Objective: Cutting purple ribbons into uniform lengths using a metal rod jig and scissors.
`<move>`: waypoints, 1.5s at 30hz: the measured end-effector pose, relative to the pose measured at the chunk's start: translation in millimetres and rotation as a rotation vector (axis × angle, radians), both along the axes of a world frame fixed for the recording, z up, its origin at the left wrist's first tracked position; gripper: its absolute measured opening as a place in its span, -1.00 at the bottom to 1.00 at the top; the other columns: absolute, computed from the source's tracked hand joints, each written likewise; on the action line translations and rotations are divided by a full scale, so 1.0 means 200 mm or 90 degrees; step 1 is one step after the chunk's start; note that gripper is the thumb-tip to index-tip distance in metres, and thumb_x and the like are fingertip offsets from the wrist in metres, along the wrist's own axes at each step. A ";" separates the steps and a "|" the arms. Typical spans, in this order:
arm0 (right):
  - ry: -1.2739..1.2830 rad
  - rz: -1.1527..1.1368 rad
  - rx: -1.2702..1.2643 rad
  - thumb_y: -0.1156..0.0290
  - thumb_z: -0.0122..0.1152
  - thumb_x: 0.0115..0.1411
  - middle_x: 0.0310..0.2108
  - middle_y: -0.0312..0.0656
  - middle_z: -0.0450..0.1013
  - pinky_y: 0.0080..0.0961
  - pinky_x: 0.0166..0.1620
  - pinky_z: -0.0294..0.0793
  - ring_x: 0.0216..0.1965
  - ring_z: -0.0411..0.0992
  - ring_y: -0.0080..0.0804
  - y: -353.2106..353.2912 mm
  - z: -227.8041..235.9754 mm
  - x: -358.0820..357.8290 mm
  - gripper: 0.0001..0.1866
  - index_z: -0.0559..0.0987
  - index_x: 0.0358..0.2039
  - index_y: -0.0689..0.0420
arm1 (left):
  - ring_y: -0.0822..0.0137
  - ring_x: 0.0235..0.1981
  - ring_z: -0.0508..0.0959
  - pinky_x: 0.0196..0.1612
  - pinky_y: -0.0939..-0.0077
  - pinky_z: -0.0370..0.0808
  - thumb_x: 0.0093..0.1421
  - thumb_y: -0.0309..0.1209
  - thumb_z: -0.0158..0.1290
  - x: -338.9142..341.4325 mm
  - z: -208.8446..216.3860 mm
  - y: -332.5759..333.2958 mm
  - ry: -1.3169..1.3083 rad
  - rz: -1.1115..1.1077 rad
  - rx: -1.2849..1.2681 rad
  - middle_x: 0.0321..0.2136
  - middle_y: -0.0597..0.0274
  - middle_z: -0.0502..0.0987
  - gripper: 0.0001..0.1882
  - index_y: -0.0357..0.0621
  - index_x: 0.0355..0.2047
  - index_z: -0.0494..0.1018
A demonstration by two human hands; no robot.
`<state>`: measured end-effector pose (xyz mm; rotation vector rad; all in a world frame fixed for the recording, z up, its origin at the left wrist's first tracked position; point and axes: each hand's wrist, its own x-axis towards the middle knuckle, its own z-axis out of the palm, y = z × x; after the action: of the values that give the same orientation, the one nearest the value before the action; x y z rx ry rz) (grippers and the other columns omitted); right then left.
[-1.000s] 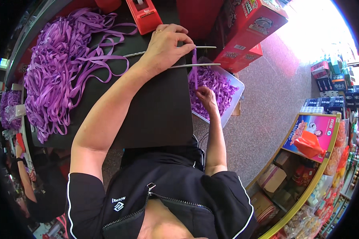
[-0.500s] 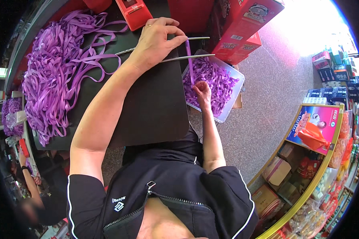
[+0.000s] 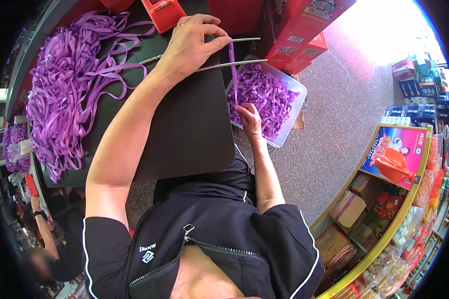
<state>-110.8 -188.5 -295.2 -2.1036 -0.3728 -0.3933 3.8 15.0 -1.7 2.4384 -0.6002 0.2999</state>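
Above the far right edge of the black table, my left hand [image 3: 192,47] pinches the upper end of a purple ribbon [image 3: 234,74] between thumb and fingers. The ribbon hangs taut past two thin metal rods [image 3: 247,63] that stick out beyond the table. Its lower end is in the closed fingers of my right hand [image 3: 250,120], over the near left side of a translucent plastic bin [image 3: 287,130]. Many short purple ribbon pieces [image 3: 269,94] fill the bin. On the table's left lies a big heap of long purple ribbon [image 3: 65,94], with loose loops reaching toward my left wrist.
A red desktop device [image 3: 163,14] stands at the table's far edge. Red cartons [image 3: 299,35] are stacked behind the bin. On the right is a gold-edged display counter [image 3: 384,234] with boxes inside. Another person [image 3: 47,239] is at the far left, holding something red.
My right hand has drawn slightly down and toward me, so the ribbon between my hands is a little longer. My left hand keeps its pinch. The whole view has shifted slightly.
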 end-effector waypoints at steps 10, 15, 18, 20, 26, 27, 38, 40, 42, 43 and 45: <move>-0.019 -0.064 -0.019 0.48 0.26 0.04 -0.28 -0.15 0.41 -0.40 -0.20 0.45 -0.25 0.42 -0.22 0.03 0.01 -0.13 -0.75 0.60 -0.20 0.04 | 0.16 0.11 0.29 0.18 0.29 0.18 0.16 -0.21 0.11 0.01 -0.01 0.01 0.001 -0.008 0.002 0.03 0.21 0.42 -0.75 -0.08 -0.29 0.59; 0.183 -0.095 0.150 0.37 0.26 0.12 -0.30 -0.17 0.41 -0.47 -0.23 0.42 -0.28 0.42 -0.28 0.03 0.02 -0.19 -0.82 0.62 -0.25 0.09 | 0.13 0.12 0.28 0.18 0.27 0.18 0.14 -0.21 0.12 0.03 -0.03 0.02 -0.039 -0.013 0.023 0.04 0.18 0.41 -0.75 -0.08 -0.29 0.60; 0.217 -0.070 0.179 0.34 0.26 0.13 -0.34 -0.19 0.41 -0.51 -0.23 0.39 -0.29 0.41 -0.38 -0.02 0.09 -0.29 -0.80 0.62 -0.29 0.18 | 0.09 0.12 0.28 0.18 0.25 0.18 0.12 -0.21 0.13 0.05 -0.05 0.03 -0.071 -0.041 0.015 0.05 0.15 0.41 -0.77 -0.06 -0.31 0.60; 0.249 -0.053 0.202 0.33 0.26 0.13 -0.37 -0.19 0.42 -0.53 -0.20 0.38 -0.27 0.41 -0.42 -0.06 0.16 -0.38 -0.79 0.62 -0.30 0.21 | 0.08 0.13 0.28 0.18 0.23 0.18 0.11 -0.22 0.13 0.04 -0.06 0.03 -0.086 -0.041 0.008 0.04 0.14 0.41 -0.78 -0.05 -0.33 0.61; 0.287 0.005 0.126 0.37 0.28 0.11 -0.36 -0.23 0.37 -0.51 -0.22 0.37 -0.30 0.37 -0.40 -0.12 0.54 -0.68 -0.83 0.62 -0.33 0.19 | 0.07 0.09 0.31 0.17 0.20 0.17 0.11 -0.18 0.10 0.03 -0.06 0.04 -0.077 -0.021 -0.010 -0.01 0.15 0.45 -0.77 0.00 -0.35 0.63; 0.228 0.028 0.060 0.40 0.29 0.08 -0.36 -0.23 0.36 -0.52 -0.25 0.36 -0.32 0.36 -0.40 -0.13 0.63 -0.73 -0.85 0.62 -0.34 0.17 | 0.07 0.08 0.32 0.16 0.20 0.19 0.11 -0.18 0.10 0.03 -0.06 0.02 -0.074 -0.024 -0.012 -0.02 0.15 0.46 -0.77 0.00 -0.35 0.63; 0.034 0.109 0.053 0.43 0.44 -0.17 -0.43 -0.25 0.31 -0.51 -0.37 0.28 -0.42 0.29 -0.43 -0.15 1.40 -0.87 -0.77 0.65 -0.43 0.11 | 0.11 0.08 0.29 0.17 0.21 0.15 0.07 -0.15 0.08 0.05 -0.07 0.01 -0.048 -0.009 -0.021 -0.04 0.23 0.46 -0.73 0.00 -0.36 0.64; -0.017 0.137 0.110 0.31 0.46 -0.16 -0.43 -0.27 0.31 -0.50 -0.37 0.22 -0.41 0.26 -0.43 -0.12 1.45 -0.83 -0.76 0.65 -0.45 0.09 | 0.11 0.09 0.28 0.18 0.20 0.14 0.07 -0.15 0.09 0.04 -0.07 0.02 -0.045 -0.008 -0.021 -0.03 0.23 0.46 -0.73 0.00 -0.36 0.64; -0.065 0.205 0.176 0.23 0.45 -0.13 -0.44 -0.28 0.30 -0.49 -0.36 0.19 -0.41 0.24 -0.43 -0.08 1.53 -0.74 -0.74 0.65 -0.46 0.09 | 0.13 0.11 0.27 0.18 0.19 0.12 0.07 -0.16 0.09 0.03 -0.06 0.03 -0.034 -0.005 -0.014 -0.03 0.23 0.46 -0.73 -0.02 -0.35 0.63; -0.088 0.238 0.208 0.19 0.45 -0.12 -0.44 -0.29 0.30 -0.48 -0.35 0.17 -0.41 0.23 -0.43 -0.06 1.57 -0.69 -0.73 0.65 -0.47 0.09 | 0.13 0.11 0.27 0.18 0.19 0.12 0.07 -0.16 0.09 0.03 -0.06 0.03 -0.034 -0.008 -0.014 -0.03 0.23 0.46 -0.73 -0.02 -0.35 0.63; -0.120 0.268 0.267 0.09 0.41 -0.09 -0.48 -0.34 0.27 -0.47 -0.37 0.09 -0.43 0.19 -0.46 -0.02 1.64 -0.58 -0.69 0.66 -0.49 0.07 | 0.13 0.11 0.27 0.19 0.19 0.12 0.07 -0.16 0.08 0.03 -0.06 0.03 -0.032 -0.014 -0.014 -0.02 0.23 0.45 -0.73 -0.02 -0.35 0.63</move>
<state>-227.8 -192.2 33.5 -1.5360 -0.7575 -0.3802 9.4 21.0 -12.9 2.4074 -0.6417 0.3574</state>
